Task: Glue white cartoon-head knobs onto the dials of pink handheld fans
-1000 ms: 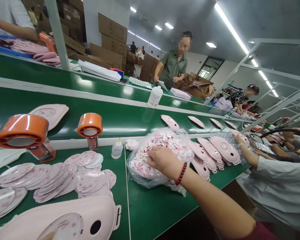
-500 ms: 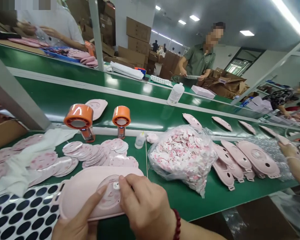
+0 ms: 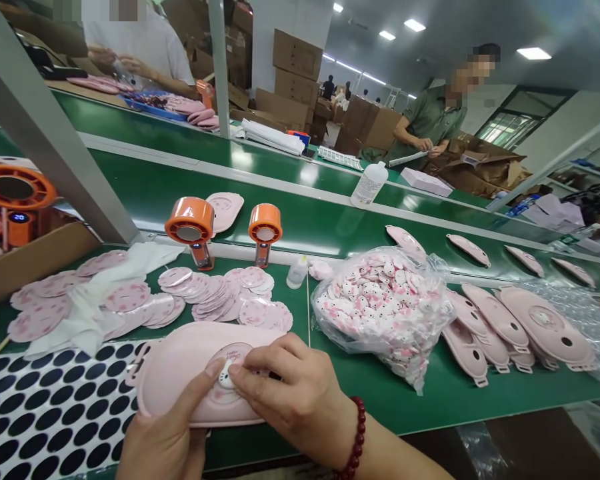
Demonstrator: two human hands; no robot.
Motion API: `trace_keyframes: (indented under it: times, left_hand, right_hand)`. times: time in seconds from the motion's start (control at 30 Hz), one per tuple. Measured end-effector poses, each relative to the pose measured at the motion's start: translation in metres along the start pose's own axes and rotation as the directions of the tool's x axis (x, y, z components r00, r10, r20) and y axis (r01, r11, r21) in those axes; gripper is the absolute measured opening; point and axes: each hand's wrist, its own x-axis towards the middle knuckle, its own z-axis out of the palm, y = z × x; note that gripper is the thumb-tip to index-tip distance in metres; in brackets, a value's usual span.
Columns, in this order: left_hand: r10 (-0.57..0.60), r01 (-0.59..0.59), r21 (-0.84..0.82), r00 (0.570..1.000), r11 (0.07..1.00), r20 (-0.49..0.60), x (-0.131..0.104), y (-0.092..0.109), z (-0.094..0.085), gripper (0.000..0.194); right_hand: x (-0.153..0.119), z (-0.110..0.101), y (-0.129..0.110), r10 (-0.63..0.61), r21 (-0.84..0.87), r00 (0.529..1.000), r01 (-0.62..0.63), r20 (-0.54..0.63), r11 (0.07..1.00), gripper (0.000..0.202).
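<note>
A pink oval plastic shell (image 3: 180,360) lies tilted near the front edge, with a round printed recess in it. My left hand (image 3: 173,417) grips its left and lower side, the thumb resting by the recess. Between the fingertips of my right hand (image 3: 290,393) is a small white cat-face piece (image 3: 227,377), pressed against the recess. The fingers partly cover both the piece and the recess. A clear bag of cat-face pieces (image 3: 380,300) sits to the right. Behind the shell are piles of round pink printed discs (image 3: 215,293).
Two orange fans (image 3: 190,223) and a small dropper bottle (image 3: 297,273) stand behind the discs. More pink shells (image 3: 540,320) are stacked right. A sheet of black dots (image 3: 45,413) lies left. People work across the green belt (image 3: 300,230).
The view has shifted left. The cat-face piece has moved from the recess's upper right to its middle, with my right fingers on it. A nearby person's hand at the right has left view.
</note>
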Motion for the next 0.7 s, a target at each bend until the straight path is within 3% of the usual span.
trace_keyframes:
  times: [0.17, 0.37, 0.7]
  left_hand:
    - [-0.048, 0.045, -0.087, 0.998, 0.995, -0.039, -0.004, 0.009, 0.011, 0.061]
    - [-0.111, 0.112, -0.09, 0.994, 0.99, 0.011, -0.004, 0.012, 0.011, 0.057]
    - [-0.129, 0.126, -0.083, 0.991, 0.989, -0.026, -0.008, 0.008, 0.015, 0.047]
  right_hand:
    - [0.0, -0.001, -0.005, 0.092, 0.018, 0.995, -0.091, -0.038, 0.996, 0.013]
    - [-0.001, -0.001, -0.004, 0.089, 0.018, 0.996, -0.088, -0.025, 0.996, 0.014]
    - [0.0, 0.003, -0.005, 0.071, -0.085, 0.997, -0.074, -0.037, 0.994, 0.019]
